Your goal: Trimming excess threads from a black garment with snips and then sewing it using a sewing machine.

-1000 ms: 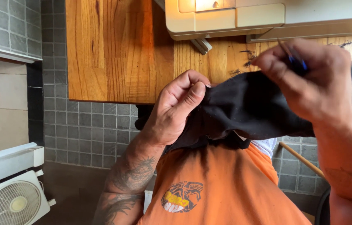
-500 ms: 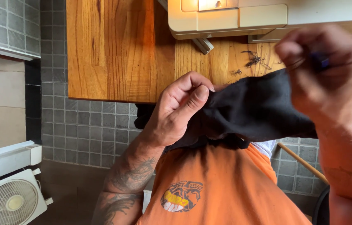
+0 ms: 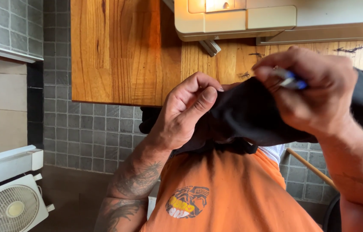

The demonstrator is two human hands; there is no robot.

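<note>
Cloth (image 3: 250,116): plain black, no pattern. Small tool (image 3: 291,80) in right hand (image 3: 314,92): blue with a pale silvery part. Left forearm (image 3: 130,189): dark grey tattoo pattern. Shirt (image 3: 233,193): orange, with yellow, black and white graphic. Tabletop (image 3: 125,51): warm orange-brown wood, streaky grain, black marks. Machine (image 3: 250,19): cream. Floor (image 3: 87,129): small grey square tiles, lighter grout. Fan (image 3: 9,208): white, pale yellow hub.

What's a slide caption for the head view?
Left hand pinches black fabric; right hand holds a small blue-tipped tool over it.
</note>
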